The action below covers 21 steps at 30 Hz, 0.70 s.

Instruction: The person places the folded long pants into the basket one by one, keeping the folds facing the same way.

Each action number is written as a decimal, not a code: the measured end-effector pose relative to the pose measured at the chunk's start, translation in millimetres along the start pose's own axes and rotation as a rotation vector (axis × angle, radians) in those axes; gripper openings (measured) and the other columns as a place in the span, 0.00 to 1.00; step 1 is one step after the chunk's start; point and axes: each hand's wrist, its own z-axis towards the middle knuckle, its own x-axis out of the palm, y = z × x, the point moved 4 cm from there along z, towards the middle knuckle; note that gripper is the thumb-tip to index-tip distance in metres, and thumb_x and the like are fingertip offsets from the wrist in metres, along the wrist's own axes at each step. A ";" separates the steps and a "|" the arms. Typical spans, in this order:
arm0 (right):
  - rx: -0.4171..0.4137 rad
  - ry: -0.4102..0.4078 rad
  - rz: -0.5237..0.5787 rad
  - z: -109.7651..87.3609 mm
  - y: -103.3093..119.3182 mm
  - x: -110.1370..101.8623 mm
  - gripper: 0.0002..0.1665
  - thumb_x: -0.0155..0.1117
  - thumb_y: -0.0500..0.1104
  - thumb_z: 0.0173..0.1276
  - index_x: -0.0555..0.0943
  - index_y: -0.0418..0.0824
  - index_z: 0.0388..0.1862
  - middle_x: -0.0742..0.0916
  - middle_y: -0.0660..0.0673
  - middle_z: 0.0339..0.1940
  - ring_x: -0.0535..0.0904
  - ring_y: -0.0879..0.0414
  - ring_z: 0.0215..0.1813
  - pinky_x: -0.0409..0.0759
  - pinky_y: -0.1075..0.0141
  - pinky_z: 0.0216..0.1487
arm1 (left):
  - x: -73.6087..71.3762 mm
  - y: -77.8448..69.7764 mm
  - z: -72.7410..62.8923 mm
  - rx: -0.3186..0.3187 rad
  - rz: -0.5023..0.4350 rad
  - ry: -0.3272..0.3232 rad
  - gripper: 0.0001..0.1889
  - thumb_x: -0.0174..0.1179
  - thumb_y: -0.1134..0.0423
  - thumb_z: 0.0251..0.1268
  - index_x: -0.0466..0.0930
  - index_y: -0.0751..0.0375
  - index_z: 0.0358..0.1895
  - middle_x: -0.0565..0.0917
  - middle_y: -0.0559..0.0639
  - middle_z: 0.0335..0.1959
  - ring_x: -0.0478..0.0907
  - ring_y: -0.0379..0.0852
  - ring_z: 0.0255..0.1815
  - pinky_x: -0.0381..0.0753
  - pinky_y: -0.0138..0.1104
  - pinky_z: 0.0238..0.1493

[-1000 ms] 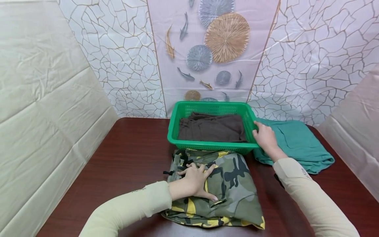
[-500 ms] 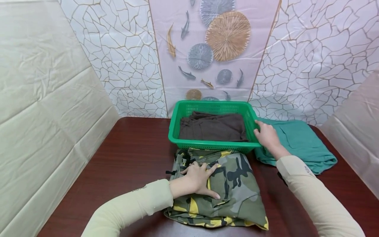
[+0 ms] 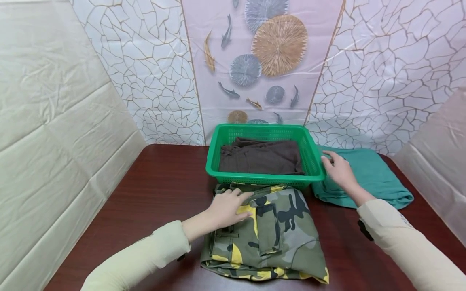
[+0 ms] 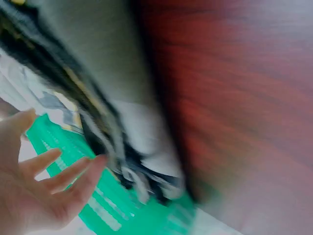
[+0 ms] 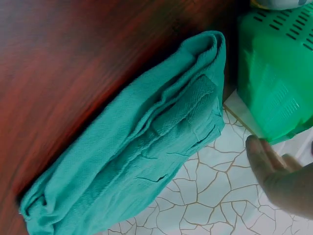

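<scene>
A folded camouflage garment (image 3: 291, 238) with a pocket and yellow patches lies at the front of the table. My left hand (image 3: 226, 207) is over its upper left part, fingers loosely extended and spread in the left wrist view. Whether its fingertips touch the cloth, I cannot tell. Behind the garment stands a green plastic basket (image 3: 262, 176) holding folded dark brown cloth (image 3: 262, 158). Beside the basket's right rim is my right hand (image 3: 340, 171), its fingers relaxed and holding nothing. A folded teal garment (image 5: 132, 142) lies just beyond that hand, right of the basket.
The dark red-brown wooden table (image 3: 156, 182) extends to the left of the basket. Patterned sheets (image 3: 160, 72) hang behind it, and pale cloth panels (image 3: 54, 133) flank both sides. The camouflage garment lies close against the basket's front wall.
My left hand has lifted from its spread press on the camouflage garment and shifted up and left. My right hand has come off the basket's right rim, moving slightly right.
</scene>
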 end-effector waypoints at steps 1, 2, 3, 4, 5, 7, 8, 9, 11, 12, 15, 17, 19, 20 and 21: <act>0.010 -0.011 0.007 -3.5 -1.4 -1.6 0.31 0.34 0.49 0.79 0.60 0.28 0.69 0.76 0.21 0.55 0.73 0.29 0.53 0.76 0.47 0.39 | -2.4 5.2 -3.8 -0.003 -0.018 -0.047 0.29 0.57 0.40 0.61 0.72 0.46 0.64 0.81 0.48 0.45 0.78 0.46 0.35 0.71 0.30 0.18; 0.023 -0.016 0.014 -7.3 -2.6 -3.0 0.31 0.34 0.49 0.78 0.62 0.27 0.68 0.76 0.21 0.54 0.74 0.30 0.52 0.76 0.48 0.38 | -4.2 11.0 -7.4 -0.014 -0.047 -0.087 0.27 0.58 0.42 0.61 0.73 0.47 0.62 0.81 0.49 0.44 0.78 0.46 0.35 0.71 0.31 0.19; 0.034 -0.015 0.015 -11.0 -4.1 -4.0 0.31 0.35 0.49 0.78 0.63 0.26 0.67 0.76 0.21 0.54 0.74 0.31 0.51 0.76 0.50 0.37 | -6.0 17.2 -10.9 -0.031 -0.080 -0.122 0.25 0.59 0.44 0.62 0.75 0.48 0.60 0.81 0.49 0.43 0.78 0.46 0.35 0.73 0.31 0.20; 0.038 -0.011 0.016 -14.4 -5.5 -4.7 0.30 0.36 0.48 0.78 0.65 0.25 0.65 0.76 0.21 0.53 0.75 0.31 0.49 0.76 0.52 0.35 | -7.4 23.7 -14.0 -0.054 -0.124 -0.145 0.24 0.60 0.46 0.62 0.76 0.50 0.59 0.81 0.49 0.43 0.78 0.45 0.34 0.74 0.32 0.21; 0.045 0.005 0.021 -18.0 -6.9 -4.8 0.29 0.37 0.47 0.77 0.66 0.25 0.64 0.77 0.21 0.52 0.76 0.32 0.48 0.76 0.54 0.34 | -8.7 30.6 -16.8 -0.082 -0.179 -0.161 0.23 0.61 0.48 0.61 0.76 0.51 0.58 0.81 0.50 0.43 0.78 0.45 0.34 0.74 0.33 0.23; 0.054 0.052 0.049 -24.4 -9.0 -4.3 0.28 0.39 0.46 0.77 0.66 0.23 0.62 0.77 0.21 0.50 0.78 0.35 0.45 0.78 0.56 0.34 | -11.0 44.3 -22.5 -0.150 -0.289 -0.171 0.21 0.62 0.51 0.62 0.77 0.53 0.56 0.82 0.52 0.43 0.77 0.44 0.32 0.74 0.34 0.25; 0.068 0.087 0.077 -27.0 -9.7 -3.6 0.28 0.39 0.46 0.77 0.66 0.23 0.62 0.78 0.21 0.50 0.80 0.38 0.43 0.79 0.57 0.34 | -11.7 51.0 -25.1 -0.190 -0.348 -0.167 0.21 0.62 0.52 0.61 0.78 0.55 0.56 0.81 0.53 0.43 0.76 0.44 0.31 0.73 0.34 0.25; 0.084 0.130 0.120 -29.2 -11.1 -2.9 0.29 0.40 0.45 0.77 0.65 0.22 0.62 0.79 0.23 0.48 0.81 0.43 0.41 0.81 0.59 0.36 | -12.1 57.5 -27.6 -0.228 -0.396 -0.159 0.21 0.63 0.53 0.61 0.78 0.56 0.56 0.81 0.54 0.44 0.76 0.44 0.32 0.74 0.35 0.27; 0.134 0.238 0.225 -33.5 -13.4 -1.6 0.30 0.39 0.45 0.77 0.61 0.20 0.65 0.83 0.30 0.42 0.83 0.52 0.38 0.83 0.61 0.39 | -11.9 69.4 -32.9 -0.298 -0.480 -0.133 0.22 0.63 0.54 0.61 0.77 0.59 0.56 0.81 0.56 0.46 0.77 0.46 0.35 0.77 0.39 0.32; 0.165 0.297 0.273 -35.4 -14.9 -1.0 0.31 0.39 0.45 0.77 0.58 0.20 0.66 0.83 0.33 0.42 0.82 0.56 0.37 0.83 0.62 0.41 | -11.3 74.8 -35.6 -0.331 -0.518 -0.113 0.22 0.63 0.55 0.61 0.77 0.60 0.57 0.80 0.56 0.47 0.77 0.47 0.37 0.77 0.41 0.34; 0.240 0.462 0.370 -43.4 -20.1 1.4 0.34 0.38 0.45 0.77 0.52 0.17 0.67 0.84 0.36 0.44 0.82 0.63 0.38 0.83 0.64 0.44 | -8.4 88.4 -43.1 -0.415 -0.635 -0.051 0.26 0.62 0.56 0.61 0.73 0.63 0.60 0.80 0.58 0.49 0.78 0.51 0.45 0.78 0.45 0.43; 0.258 0.545 0.391 -50.2 -23.1 4.0 0.34 0.37 0.44 0.77 0.51 0.16 0.67 0.83 0.32 0.48 0.83 0.59 0.42 0.83 0.61 0.48 | -5.9 95.4 -47.9 -0.461 -0.719 -0.007 0.27 0.61 0.57 0.62 0.71 0.66 0.62 0.80 0.60 0.48 0.79 0.51 0.44 0.79 0.43 0.42; 0.276 0.595 0.432 -57.4 -26.6 8.2 0.34 0.38 0.44 0.77 0.51 0.16 0.67 0.82 0.32 0.50 0.83 0.57 0.45 0.82 0.60 0.50 | -2.9 99.8 -52.9 -0.505 -0.827 0.046 0.28 0.61 0.57 0.62 0.69 0.68 0.63 0.82 0.61 0.46 0.79 0.50 0.40 0.82 0.41 0.38; 0.288 0.619 0.467 -61.0 -28.4 10.7 0.34 0.38 0.45 0.77 0.51 0.17 0.68 0.83 0.33 0.50 0.83 0.56 0.46 0.82 0.59 0.51 | -1.1 101.2 -55.4 -0.526 -0.881 0.073 0.29 0.61 0.58 0.63 0.68 0.68 0.64 0.82 0.62 0.45 0.80 0.49 0.38 0.83 0.40 0.36; 0.307 0.644 0.513 -64.4 -30.3 13.2 0.34 0.38 0.45 0.78 0.52 0.18 0.68 0.83 0.36 0.49 0.83 0.56 0.47 0.81 0.59 0.52 | 0.3 102.1 -57.8 -0.546 -0.932 0.102 0.29 0.60 0.58 0.63 0.68 0.69 0.64 0.82 0.62 0.44 0.80 0.49 0.36 0.83 0.40 0.35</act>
